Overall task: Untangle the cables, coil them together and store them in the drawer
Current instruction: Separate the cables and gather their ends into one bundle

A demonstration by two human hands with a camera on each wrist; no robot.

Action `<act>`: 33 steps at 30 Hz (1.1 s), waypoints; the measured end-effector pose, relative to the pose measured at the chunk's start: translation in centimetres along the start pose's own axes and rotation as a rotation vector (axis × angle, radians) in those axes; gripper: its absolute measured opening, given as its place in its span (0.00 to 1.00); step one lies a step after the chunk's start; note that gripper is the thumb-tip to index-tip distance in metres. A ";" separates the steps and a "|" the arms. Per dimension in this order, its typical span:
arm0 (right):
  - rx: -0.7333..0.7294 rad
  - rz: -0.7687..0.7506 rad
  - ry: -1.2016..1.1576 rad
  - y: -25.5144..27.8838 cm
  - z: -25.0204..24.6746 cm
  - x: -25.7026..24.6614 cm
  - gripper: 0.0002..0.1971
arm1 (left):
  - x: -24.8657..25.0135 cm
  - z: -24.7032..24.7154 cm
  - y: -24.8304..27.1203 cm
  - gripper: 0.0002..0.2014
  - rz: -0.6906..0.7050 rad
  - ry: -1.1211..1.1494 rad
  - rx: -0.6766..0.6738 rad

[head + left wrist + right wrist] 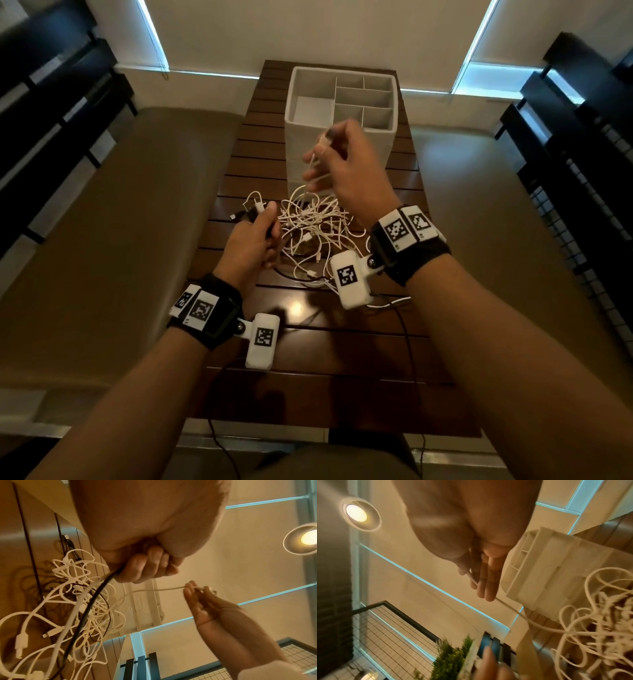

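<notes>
- The left hand (251, 240) is nearest, over the table's (342, 359) middle near its left edge; its fingers (145, 563) are curled tight round a black cable (96, 596) and a white one.
- The right hand (346, 168) is raised above the heap, its thumb and fingertips (188, 588) pinching the plug end of a thin white cable (154, 590); the other fingers lie nearly straight and together.
- That cable runs taut down into the tangled cables (311, 222), which lie on the table's middle, just in front of the drawer.
- The white drawer (342, 96), divided into compartments, stands toward the table's far edge.
</notes>
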State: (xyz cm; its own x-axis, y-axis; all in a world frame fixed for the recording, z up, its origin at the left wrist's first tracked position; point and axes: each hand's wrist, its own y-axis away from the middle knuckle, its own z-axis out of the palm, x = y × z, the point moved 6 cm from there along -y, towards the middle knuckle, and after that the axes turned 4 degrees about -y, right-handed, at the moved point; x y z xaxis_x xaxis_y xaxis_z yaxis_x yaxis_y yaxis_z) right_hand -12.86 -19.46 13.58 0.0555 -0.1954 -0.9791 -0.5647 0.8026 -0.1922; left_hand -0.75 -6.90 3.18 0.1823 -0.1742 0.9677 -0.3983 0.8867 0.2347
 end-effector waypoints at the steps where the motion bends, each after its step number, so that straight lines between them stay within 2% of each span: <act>1: 0.015 -0.046 -0.019 -0.2 -0.2 -0.8 0.03 | 0.1 0.0 -0.1 0.24 0.004 0.001 0.006; 3: 0.023 -0.093 -0.015 -0.7 -0.4 -1.7 0.04 | -0.1 0.1 -0.4 0.23 0.005 0.002 0.009; 7: -0.059 -0.080 0.185 -0.5 0.3 -1.2 0.06 | -0.1 0.7 -0.9 0.23 0.051 0.021 -0.028; 12: 0.116 -0.431 0.068 -0.9 -1.3 -7.9 0.17 | 1.0 0.3 -1.3 0.24 0.112 0.050 0.058; 14: 0.120 -0.502 0.102 -1.0 -1.0 -8.6 0.17 | 1.6 0.3 -1.4 0.25 0.155 0.053 0.087; 17: 0.032 -0.349 0.208 -0.9 0.9 -5.5 0.15 | 2.7 0.6 -1.6 0.23 0.219 0.057 0.125; 20: -0.159 -0.135 0.461 -0.2 2.8 -1.1 0.16 | 4.1 0.7 -1.8 0.21 0.290 0.034 0.168; 22: -0.174 -0.071 0.395 0.4 3.2 0.1 0.14 | 4.8 0.8 -1.8 0.21 0.328 -0.016 0.196; 27: -0.081 -0.133 0.285 1.2 2.8 0.3 0.05 | 4.7 1.2 -1.1 0.18 0.366 -0.034 0.176; 30: -0.047 -0.165 0.255 1.8 2.6 0.7 0.04 | 4.8 1.6 -0.8 0.24 0.368 -0.041 0.143; 33: -0.005 -0.155 0.200 2.2 2.4 1.5 0.04 | 5.0 2.2 -0.6 0.19 0.345 -0.032 0.133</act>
State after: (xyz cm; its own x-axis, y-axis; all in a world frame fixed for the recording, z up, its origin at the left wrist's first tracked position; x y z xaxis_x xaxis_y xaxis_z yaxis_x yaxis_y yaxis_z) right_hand -12.10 -16.62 11.56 -0.0216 -0.4242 -0.9053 -0.5659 0.7517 -0.3387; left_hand -1.57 -9.23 8.03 -0.0099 0.1101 0.9939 -0.5451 0.8327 -0.0977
